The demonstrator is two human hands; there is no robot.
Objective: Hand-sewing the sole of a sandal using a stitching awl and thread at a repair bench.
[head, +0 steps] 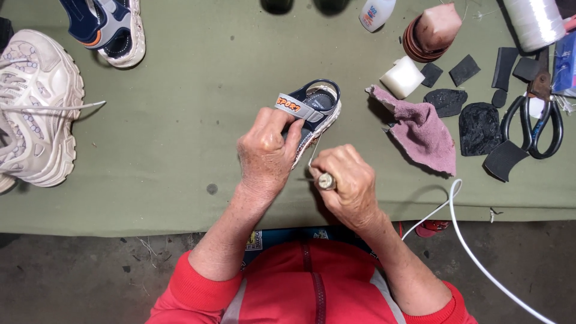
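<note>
On a green cloth (pixel 180 120) spread over a worktable, a white sneaker (pixel 36 108) lies at left. The left hand (pixel 264 156) clamps a small sandal (pixel 312 111) at centre, steadying it, while the right hand (pixel 348 186) closes around an awl (pixel 326 180) at its sole. A pink rag (pixel 423 135) and scissors (pixel 534 120) lie within reach.

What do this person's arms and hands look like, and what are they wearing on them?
Both are bare: the left hand and right hand wear no gloves, rings or watch that can be seen. The red sleeves are pushed up near the elbows, leaving the forearms uncovered. The top has a zip down the front.
</note>
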